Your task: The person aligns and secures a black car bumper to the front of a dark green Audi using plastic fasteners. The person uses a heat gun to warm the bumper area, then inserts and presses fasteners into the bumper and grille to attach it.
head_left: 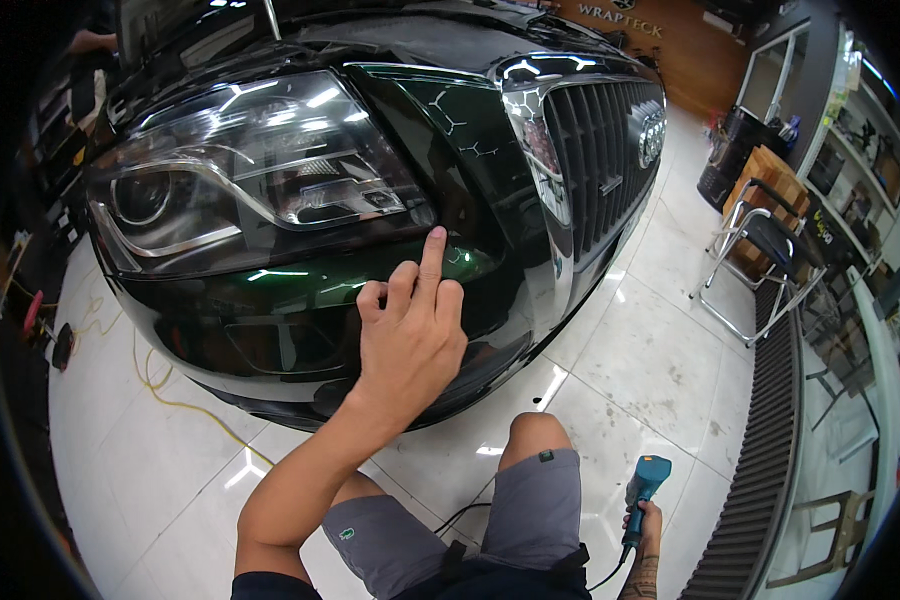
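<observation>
My left hand [407, 325] is raised in front of a dark green, glossy car bumper [310, 330]. One finger is stretched out, its tip at the lower inner corner of the headlight [260, 165], seemingly touching the edge there. The other fingers of that hand are bent, and it holds nothing. Low on the right, beside my knee, my right hand [646, 522] is wrapped round the handle of a teal heat gun [647, 480]. A black cord runs down from the tool. Its wide end points up, away from the car.
The grille [610, 165] stands right of the headlight. A yellow cord [195, 407] crosses the pale tiled floor [630, 370] at left. Farther right are a folding chair [770, 250], a black drum [735, 150] and a dark ribbed strip [745, 470] along the glass.
</observation>
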A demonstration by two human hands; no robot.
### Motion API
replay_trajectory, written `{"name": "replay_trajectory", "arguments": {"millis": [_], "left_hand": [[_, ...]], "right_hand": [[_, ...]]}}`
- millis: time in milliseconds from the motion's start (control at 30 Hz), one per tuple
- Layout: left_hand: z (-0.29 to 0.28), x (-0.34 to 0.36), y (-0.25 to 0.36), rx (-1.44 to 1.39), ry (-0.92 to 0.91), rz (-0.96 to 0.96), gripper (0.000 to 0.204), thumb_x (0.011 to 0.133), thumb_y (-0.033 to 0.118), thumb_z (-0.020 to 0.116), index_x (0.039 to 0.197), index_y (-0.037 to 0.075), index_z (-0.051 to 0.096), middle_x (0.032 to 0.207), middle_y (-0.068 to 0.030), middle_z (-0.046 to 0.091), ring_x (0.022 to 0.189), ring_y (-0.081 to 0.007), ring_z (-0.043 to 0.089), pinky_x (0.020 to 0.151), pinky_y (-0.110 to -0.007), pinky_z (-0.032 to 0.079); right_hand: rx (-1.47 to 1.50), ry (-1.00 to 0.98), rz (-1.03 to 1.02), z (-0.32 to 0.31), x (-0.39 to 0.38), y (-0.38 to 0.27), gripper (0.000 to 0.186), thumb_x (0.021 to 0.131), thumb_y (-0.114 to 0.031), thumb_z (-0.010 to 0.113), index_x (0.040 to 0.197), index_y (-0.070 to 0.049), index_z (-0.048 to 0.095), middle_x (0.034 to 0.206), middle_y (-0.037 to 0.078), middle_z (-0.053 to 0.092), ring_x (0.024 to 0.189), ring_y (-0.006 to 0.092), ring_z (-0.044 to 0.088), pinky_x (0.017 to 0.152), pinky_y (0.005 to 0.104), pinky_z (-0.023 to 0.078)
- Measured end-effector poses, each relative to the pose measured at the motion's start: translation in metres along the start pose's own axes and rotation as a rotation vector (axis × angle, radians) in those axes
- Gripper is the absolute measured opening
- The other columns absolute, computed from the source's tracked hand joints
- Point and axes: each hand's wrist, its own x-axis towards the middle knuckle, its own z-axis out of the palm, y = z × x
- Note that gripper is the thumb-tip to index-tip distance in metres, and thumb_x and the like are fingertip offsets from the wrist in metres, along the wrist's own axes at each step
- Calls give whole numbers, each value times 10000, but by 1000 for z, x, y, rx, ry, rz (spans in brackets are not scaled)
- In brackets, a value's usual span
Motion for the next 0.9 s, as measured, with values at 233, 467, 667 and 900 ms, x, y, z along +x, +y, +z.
{"name": "replay_trajectory", "arguments": {"millis": [233,467,667,900], "left_hand": [[-17,13,4,-172,-57,-100,421,697,71,677,1081,0,519,1215,-127,580,946,-251,490,849,-414,315],[-4,19,24,-693,-29,-208,387,732,34,655,1053,4,443,1451,-375,261,967,-339,541,831,-423,441],[8,31,60,-987,-11,-458,768,776,12,625,1384,-66,162,1320,-276,381,790,-359,642,766,-391,521],[-17,19,36,-286,-375,-340,328,757,82,664,981,-1,439,1535,-324,110,638,-440,663,538,-468,556]], "right_hand": [[-6,-40,32,5,18,11,269,821,-216,524,933,28,504,735,157,581,526,248,587,444,365,517],[-63,-105,52,15,28,14,250,820,-213,526,931,10,506,743,160,583,539,254,588,452,366,518],[-47,-111,73,7,33,24,306,811,-190,522,977,67,523,740,181,613,514,260,604,437,386,535],[-84,-125,106,4,38,35,290,814,-185,514,973,58,517,748,179,609,530,262,608,448,385,539]]}}
